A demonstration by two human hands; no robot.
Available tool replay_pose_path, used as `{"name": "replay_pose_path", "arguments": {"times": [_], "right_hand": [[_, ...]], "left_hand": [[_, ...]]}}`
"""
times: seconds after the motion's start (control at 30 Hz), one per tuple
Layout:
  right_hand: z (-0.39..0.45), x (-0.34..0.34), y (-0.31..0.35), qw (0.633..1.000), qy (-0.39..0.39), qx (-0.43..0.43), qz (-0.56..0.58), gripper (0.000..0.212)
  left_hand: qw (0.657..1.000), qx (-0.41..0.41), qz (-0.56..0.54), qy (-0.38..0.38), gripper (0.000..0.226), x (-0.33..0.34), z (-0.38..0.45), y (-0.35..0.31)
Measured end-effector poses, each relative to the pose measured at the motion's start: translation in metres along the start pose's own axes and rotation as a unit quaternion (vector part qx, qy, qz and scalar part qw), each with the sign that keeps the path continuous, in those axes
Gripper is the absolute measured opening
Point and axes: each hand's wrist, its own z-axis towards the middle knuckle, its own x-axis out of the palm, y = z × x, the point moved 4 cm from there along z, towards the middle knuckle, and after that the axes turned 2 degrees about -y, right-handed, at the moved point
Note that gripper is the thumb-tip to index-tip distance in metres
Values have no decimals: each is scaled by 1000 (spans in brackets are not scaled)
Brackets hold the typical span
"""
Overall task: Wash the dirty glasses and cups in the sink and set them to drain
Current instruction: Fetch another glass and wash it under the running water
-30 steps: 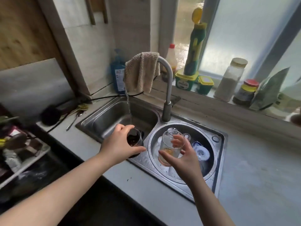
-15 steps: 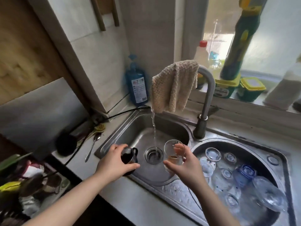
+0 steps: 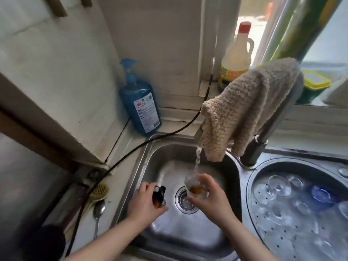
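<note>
My right hand (image 3: 211, 202) grips a clear glass (image 3: 194, 187) with orange-brown liquid at its bottom, held under the running tap stream (image 3: 197, 160) above the sink drain (image 3: 185, 201). My left hand (image 3: 146, 204) holds a small dark cup (image 3: 159, 195) with a handle over the left side of the steel sink basin (image 3: 165, 153). Several clear glasses (image 3: 278, 183) and a blue one (image 3: 320, 193) lie upside down in the round perforated drain basin (image 3: 293, 236) on the right.
A beige cloth (image 3: 244, 110) hangs over the faucet (image 3: 256, 147). A blue soap bottle (image 3: 141, 108) stands behind the sink, a black cable (image 3: 143, 144) runs past it. A spoon (image 3: 98, 211) and a brush (image 3: 99, 191) lie on the counter at left. A vinegar bottle (image 3: 235, 59) stands on the sill.
Both hands moved from the round basin's edge over to the left sink. The glass in my right hand now sits under the water stream. The view has closed in.
</note>
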Motion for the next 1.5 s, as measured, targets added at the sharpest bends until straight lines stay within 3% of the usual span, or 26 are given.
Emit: {"name": "replay_pose_path", "arguments": {"times": [0.13, 0.3, 0.37, 0.53, 0.6, 0.83, 0.93, 1.03, 1.2, 1.3, 1.33, 1.43, 1.5], "right_hand": [[15, 15, -3, 999, -45, 15, 5, 55], [28, 28, -15, 997, -64, 41, 2, 53], [34, 32, -18, 998, -57, 36, -8, 49], [41, 31, -20, 998, -50, 47, 2, 48], [40, 31, -20, 997, -50, 57, 13, 49], [38, 22, -16, 996, -47, 77, 24, 52], [34, 18, -8, 997, -41, 66, 14, 58], [28, 13, -3, 997, -40, 57, 27, 69], [16, 5, 13, 997, -20, 24, 64, 58], [16, 3, 21, 996, -17, 10, 90, 57], [16, 3, 23, 994, -13, 12, 105, 58], [18, -7, 30, 989, -35, 13, 144, 59], [18, -20, 31, 994, -87, -34, 64, 54]], "left_hand": [[995, 68, 71, -10, 82, 15, 49, 5], [974, 160, 152, 58, 89, 56, 93, 5], [966, 192, 171, 38, 93, 78, 109, 8], [952, 237, 194, 19, 71, 110, 117, 13], [952, 234, 200, -4, 63, 115, 120, 20], [939, 179, 259, 139, 76, 109, 113, 12], [966, 145, 153, 149, 96, 92, 99, 8], [975, 161, -53, 143, 108, 60, 80, -9], [928, 213, -273, 137, 118, 1, 38, -58], [862, 171, -446, 171, 94, 2, 31, -76], [856, 156, -468, 156, 83, 4, 32, -79], [880, 130, -443, 114, 66, 8, 38, -80], [905, 114, -398, 100, 64, 10, 43, -75]]}}
